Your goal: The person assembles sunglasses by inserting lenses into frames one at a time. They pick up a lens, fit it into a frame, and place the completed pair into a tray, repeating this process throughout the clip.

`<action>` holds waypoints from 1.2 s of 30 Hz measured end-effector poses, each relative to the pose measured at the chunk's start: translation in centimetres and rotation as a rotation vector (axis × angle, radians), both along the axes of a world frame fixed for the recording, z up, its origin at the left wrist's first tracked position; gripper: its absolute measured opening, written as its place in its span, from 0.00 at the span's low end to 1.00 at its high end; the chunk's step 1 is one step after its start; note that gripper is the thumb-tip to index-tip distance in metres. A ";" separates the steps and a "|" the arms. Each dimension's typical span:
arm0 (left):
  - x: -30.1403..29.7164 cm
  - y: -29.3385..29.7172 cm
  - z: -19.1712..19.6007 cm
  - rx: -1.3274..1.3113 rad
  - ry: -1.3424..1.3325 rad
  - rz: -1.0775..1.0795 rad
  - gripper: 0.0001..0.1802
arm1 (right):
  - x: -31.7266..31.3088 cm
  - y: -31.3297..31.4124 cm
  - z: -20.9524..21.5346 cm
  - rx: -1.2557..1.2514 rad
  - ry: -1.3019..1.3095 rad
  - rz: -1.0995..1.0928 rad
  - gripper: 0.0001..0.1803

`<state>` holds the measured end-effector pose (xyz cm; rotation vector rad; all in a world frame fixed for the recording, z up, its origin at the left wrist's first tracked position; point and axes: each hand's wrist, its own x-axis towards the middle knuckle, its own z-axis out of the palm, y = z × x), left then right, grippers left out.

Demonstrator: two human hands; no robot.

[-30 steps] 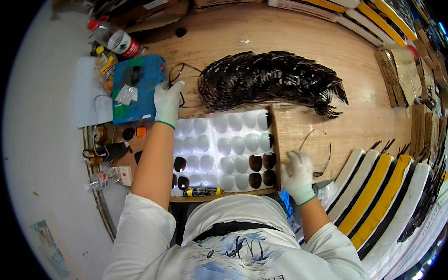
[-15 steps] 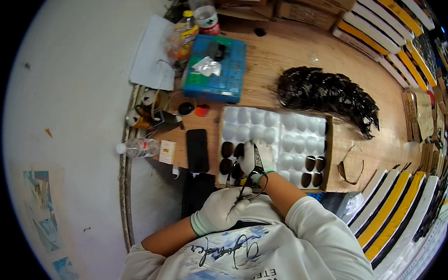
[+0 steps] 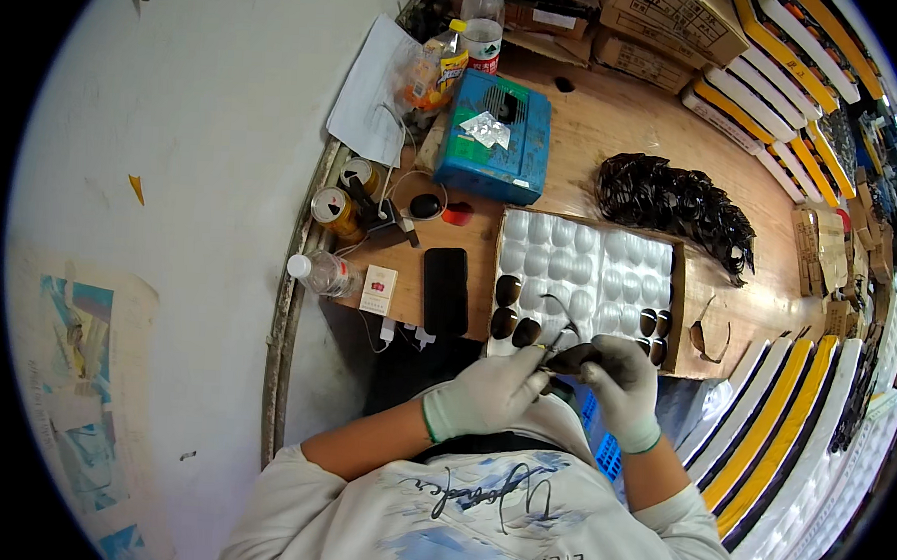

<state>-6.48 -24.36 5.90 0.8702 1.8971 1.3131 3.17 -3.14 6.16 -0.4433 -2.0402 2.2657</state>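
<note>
Head view. Both hands gloved in pale grey-white, held close together just in front of the torso, at the near edge of the worktop (image 3: 615, 137). Left hand (image 3: 489, 392): grip closed, fingertips pinched on one end of a pair of dark sunglasses (image 3: 565, 357). Right hand (image 3: 619, 378): grip closed on the other end of the same sunglasses, fingers curled over the frame. The sunglasses sit between the two hands, lifted clear of the worktop, just below the near edge of the white moulded tray (image 3: 589, 271). One thin temple arm sticks up from the frame over the tray; whether the other is folded cannot be told.

Tray: rows of oval pockets, mostly unfilled. A few dark lenses (image 3: 512, 308) lie in the pockets at its near left corner, a few more at the near right.

Beyond the tray, a long heap of dark sunglasses (image 3: 677, 200) on the wooden surface. A single frame (image 3: 711, 337) lies just right of the tray. Left of the tray: black phone (image 3: 446, 290), small white box (image 3: 378, 289), clear bottle on its side (image 3: 319, 271), two drink cans (image 3: 334, 207). Further back: blue box (image 3: 495, 137), upright plastic bottle (image 3: 483, 16). Stacked yellow, white and black trays (image 3: 792, 435) to the right.
</note>
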 end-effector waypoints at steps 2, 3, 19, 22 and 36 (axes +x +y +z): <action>0.3 0.8 -1.2 0.087 0.272 0.049 0.12 | 0.6 -1.2 -0.4 0.219 0.001 -0.053 0.21; 0.2 0.7 -1.1 0.117 0.224 0.018 0.12 | 0.2 -2.0 0.4 0.077 -0.022 -0.128 0.19; 0.5 5.5 2.6 0.281 0.129 0.046 0.11 | 0.1 3.9 1.8 -0.427 -0.218 0.005 0.19; 0.0 7.1 3.0 0.199 0.174 0.067 0.11 | -0.2 5.6 2.5 -0.266 -0.215 0.024 0.20; 1.8 15.1 4.8 -0.075 0.179 0.234 0.27 | -2.5 14.0 1.8 -0.216 -0.243 0.423 0.16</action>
